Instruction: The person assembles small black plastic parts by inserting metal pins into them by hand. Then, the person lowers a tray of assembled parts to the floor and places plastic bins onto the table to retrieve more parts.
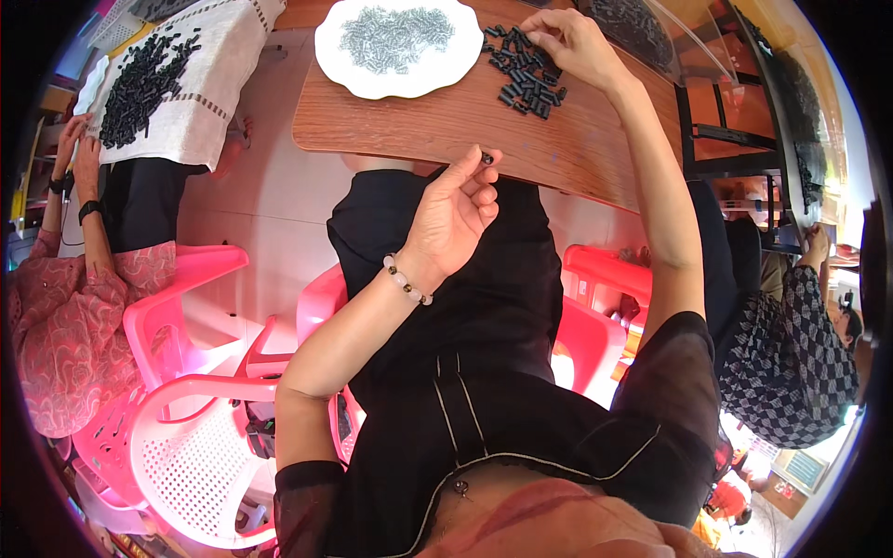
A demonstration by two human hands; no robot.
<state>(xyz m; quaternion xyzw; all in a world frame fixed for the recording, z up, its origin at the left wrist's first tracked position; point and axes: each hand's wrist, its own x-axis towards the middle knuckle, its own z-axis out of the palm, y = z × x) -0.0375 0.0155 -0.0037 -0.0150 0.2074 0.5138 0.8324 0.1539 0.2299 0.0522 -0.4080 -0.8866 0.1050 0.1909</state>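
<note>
My left hand (454,212), with a beaded bracelet at the wrist, is raised over my lap in front of the table edge. Its thumb and index finger pinch a small black cylindrical piece (486,159). On the wooden table, my right hand (579,46) reaches to the far edge of a pile of small black cylindrical pieces (535,82). Its fingers are drawn together at the pile; whatever lies between the tips is too small to make out. Left of the pile stands a white scalloped plate (339,73) holding many small clear pieces (395,37).
The brown table (391,126) ends just before my knees. At left, a person works at a cloth-covered table (200,126) bearing more black pieces (149,84). Pink plastic chairs (186,270) stand around me. Another person in a checked top (791,363) sits at right.
</note>
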